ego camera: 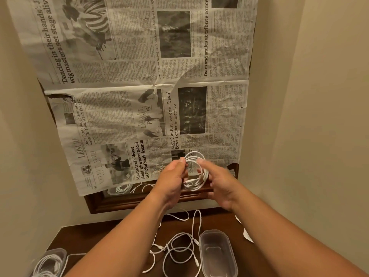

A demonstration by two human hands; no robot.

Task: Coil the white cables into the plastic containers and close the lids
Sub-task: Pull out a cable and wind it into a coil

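Observation:
I hold a coiled white cable (196,170) up in front of a newspaper-covered mirror. My left hand (173,177) pinches the coil's left side, and my right hand (218,182) grips its right side. Below, loose white cables (179,246) lie tangled on the dark wooden table (95,236). An oval clear plastic container (217,254) stands beside them on the right with no cable inside. Another clear container (50,262) at the bottom left has a coiled white cable in it.
Newspaper (139,86) covers the mirror above the table. Under its lower edge the mirror's wooden frame (119,202) shows, with a reflection of a container and cables. Beige walls close in on both sides. White paper scraps (247,234) lie at the table's right edge.

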